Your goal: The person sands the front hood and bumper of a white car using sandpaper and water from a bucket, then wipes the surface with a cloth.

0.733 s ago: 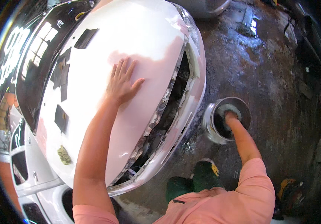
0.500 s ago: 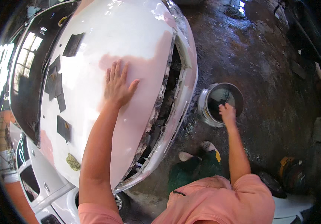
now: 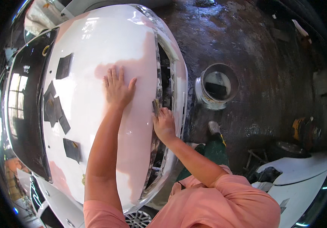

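My left hand (image 3: 117,88) lies flat on the white hood (image 3: 95,45), fingers spread and holding nothing, on a pinkish filler patch (image 3: 140,76). My right hand (image 3: 164,125) is curled around a small pad (image 3: 156,106) at the hood's front edge, pressing it against the panel beside the open grille gap (image 3: 166,79). A bucket (image 3: 216,86) stands on the wet floor (image 3: 269,68), well apart. Dark squares (image 3: 64,65) dot the hood.

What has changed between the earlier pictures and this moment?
The right hand left the bucket on the floor and came across to the front edge of the car hood, now holding a small dark pad against it. The left hand stayed flat on the hood, and the bucket kept its place.
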A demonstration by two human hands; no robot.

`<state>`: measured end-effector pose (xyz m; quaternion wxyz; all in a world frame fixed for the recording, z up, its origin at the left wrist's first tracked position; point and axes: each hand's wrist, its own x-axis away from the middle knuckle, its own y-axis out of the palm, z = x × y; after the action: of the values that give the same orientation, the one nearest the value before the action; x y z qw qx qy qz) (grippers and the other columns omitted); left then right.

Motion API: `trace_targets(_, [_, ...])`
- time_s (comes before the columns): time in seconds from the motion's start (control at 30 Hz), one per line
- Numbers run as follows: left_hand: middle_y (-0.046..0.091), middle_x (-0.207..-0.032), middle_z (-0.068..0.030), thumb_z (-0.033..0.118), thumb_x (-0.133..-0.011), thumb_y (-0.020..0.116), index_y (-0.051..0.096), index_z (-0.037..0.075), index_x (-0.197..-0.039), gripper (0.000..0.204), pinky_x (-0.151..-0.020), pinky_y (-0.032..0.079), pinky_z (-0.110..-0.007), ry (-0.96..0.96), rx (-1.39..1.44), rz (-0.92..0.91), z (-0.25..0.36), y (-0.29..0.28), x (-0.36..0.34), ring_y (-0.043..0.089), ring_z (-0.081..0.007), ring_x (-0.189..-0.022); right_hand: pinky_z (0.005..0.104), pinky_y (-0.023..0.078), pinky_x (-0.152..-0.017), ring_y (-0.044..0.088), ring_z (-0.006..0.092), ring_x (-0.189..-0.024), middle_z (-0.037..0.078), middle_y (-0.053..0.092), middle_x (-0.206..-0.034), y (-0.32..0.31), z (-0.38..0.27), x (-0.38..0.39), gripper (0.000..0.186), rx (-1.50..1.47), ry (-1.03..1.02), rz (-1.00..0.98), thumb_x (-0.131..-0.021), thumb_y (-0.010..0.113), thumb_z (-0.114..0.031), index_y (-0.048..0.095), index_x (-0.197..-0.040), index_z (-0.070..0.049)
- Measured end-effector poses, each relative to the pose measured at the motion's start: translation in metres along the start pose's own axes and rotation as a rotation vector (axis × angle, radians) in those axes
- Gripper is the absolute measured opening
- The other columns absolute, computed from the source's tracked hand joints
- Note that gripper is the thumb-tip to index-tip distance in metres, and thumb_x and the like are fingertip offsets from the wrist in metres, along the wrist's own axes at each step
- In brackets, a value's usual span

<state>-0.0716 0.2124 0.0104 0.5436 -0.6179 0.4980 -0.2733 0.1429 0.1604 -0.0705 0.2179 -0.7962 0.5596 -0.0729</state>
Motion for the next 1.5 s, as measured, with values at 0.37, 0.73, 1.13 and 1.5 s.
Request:
trace_targets(0.37, [0.028,-0.164,-0.0209,0.06,-0.099,0.045,0.036,0.008,-0.157,0.078,-0.126,0.009,-0.051,0.023,-0.04,-0.032,-0.004,0.005,0.001,0.021,-0.0352,-0.154,0.0488,0.04,-0.086,0.052,0.0329,-0.104,0.014,0.057,-0.111,0.024,0.003,0.01,0.032,0.185,0.001,0.109,-0.095,0.064,-0.03,0.064,-0.105,0.001])
trace_targets(0.73, [0.019,-0.167,-0.0197,0.058,-0.1,0.046,0.028,0.01,-0.161,0.08,-0.127,0.01,-0.045,0.346,-0.026,-0.275,-0.058,-0.017,-0.017,0.012,-0.0343,-0.157,0.0583,0.004,-0.124,0.01,0.0442,-0.154,0.024,0.014,-0.166,0.02,0.004,0.095,0.091,-0.38,0.253,-0.125,-0.101,0.059,-0.041,0.006,-0.16,0.002])
trace_targets(1.13, [0.021,-0.168,-0.0168,0.048,-0.102,0.047,0.029,0.008,-0.16,0.073,-0.128,0.01,-0.046,0.39,-0.034,-0.184,-0.059,-0.009,-0.016,0.011,-0.0328,-0.157,0.0683,0.008,-0.118,0.017,0.0498,-0.15,0.031,0.013,-0.164,0.04,0.009,0.062,0.06,-0.437,0.265,0.02,-0.104,0.054,-0.034,0.036,-0.157,-0.011])
trace_targets(1.5, [0.022,-0.167,-0.018,0.052,-0.102,0.044,0.03,0.008,-0.16,0.074,-0.127,0.01,-0.046,0.394,-0.038,-0.194,-0.056,-0.01,-0.019,0.013,-0.0337,-0.157,0.0691,0.01,-0.118,0.014,0.0531,-0.149,0.033,0.009,-0.164,0.043,0.007,0.032,0.061,-0.306,0.218,0.003,-0.106,0.048,-0.04,0.038,-0.155,-0.005])
